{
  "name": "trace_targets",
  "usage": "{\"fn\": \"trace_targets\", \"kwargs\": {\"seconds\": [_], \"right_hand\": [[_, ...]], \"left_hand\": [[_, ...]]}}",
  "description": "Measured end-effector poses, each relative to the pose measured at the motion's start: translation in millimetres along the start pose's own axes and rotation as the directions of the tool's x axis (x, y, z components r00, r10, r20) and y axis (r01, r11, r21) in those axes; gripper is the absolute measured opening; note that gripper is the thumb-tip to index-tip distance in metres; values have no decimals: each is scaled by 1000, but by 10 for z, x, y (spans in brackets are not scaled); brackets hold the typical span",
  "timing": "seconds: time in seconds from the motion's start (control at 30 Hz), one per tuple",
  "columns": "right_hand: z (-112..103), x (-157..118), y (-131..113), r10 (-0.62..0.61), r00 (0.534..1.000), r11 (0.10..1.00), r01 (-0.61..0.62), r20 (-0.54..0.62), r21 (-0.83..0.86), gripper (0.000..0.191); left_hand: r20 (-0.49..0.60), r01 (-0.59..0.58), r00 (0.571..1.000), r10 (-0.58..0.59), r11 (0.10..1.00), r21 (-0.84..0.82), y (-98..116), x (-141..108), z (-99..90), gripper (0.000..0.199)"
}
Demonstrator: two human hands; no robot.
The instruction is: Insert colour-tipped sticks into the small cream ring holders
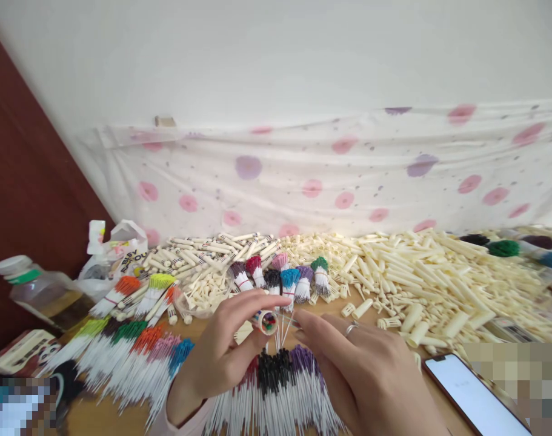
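My left hand (230,339) is closed around a short cream pen barrel (257,318). Its round open end faces me, and several coloured tips show inside. Close by on the right, my right hand (352,357) wears a ring and has its fingertips pressed together at a few thin white refills (282,332); its grip is partly hidden. Below both hands lie rows of white refills with dark red, black (276,370) and purple (303,358) ends. Left of them, more refills fan out with yellow-green, dark, green (129,330), orange, pink and blue ends.
Banded refill bundles (289,281) stand behind my hands. Cream plastic pen parts (407,266) are heaped along the back and right, with striped barrels (212,249) at back left. A phone (473,396) lies at right; a bottle (43,293) and plastic bag (121,254) stand left.
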State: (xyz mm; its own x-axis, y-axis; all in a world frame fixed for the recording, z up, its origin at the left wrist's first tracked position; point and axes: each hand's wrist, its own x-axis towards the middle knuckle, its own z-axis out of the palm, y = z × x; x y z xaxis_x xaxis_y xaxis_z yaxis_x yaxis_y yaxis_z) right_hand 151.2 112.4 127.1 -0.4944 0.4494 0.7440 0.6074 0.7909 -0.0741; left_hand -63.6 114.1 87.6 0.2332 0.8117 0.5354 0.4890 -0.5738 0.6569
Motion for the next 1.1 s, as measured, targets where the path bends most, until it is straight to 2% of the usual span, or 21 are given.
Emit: {"fn": "trace_targets", "kwargs": {"seconds": [0.1,0.23,0.47,0.6,0.7,0.77,1.1], "right_hand": [[18,-24,-8,-5,1000,1000,5,29,18,32],[74,-82,15,17,999,1000,-18,37,13,34],[14,-141,45,44,972,999,-36,231,-39,31],[57,-183,20,73,984,996,-65,162,-54,28],[138,-215,-1,94,995,992,-89,43,-94,29],[166,-221,-8,105,994,990,-104,7,-98,30],[-6,-188,-19,124,989,992,-124,83,-8,24]], "left_hand": [[21,2,1000,-3,1000,15,-8,-23,-12,33],[22,-65,998,64,997,37,3,-9,-22,33],[77,-117,991,112,992,57,62,69,-36,31],[69,-105,993,97,986,129,67,103,3,29],[4,-116,993,117,974,194,36,115,65,32],[-36,-118,991,128,971,208,13,119,104,35],[-86,-68,993,75,995,76,32,112,136,23]]}}
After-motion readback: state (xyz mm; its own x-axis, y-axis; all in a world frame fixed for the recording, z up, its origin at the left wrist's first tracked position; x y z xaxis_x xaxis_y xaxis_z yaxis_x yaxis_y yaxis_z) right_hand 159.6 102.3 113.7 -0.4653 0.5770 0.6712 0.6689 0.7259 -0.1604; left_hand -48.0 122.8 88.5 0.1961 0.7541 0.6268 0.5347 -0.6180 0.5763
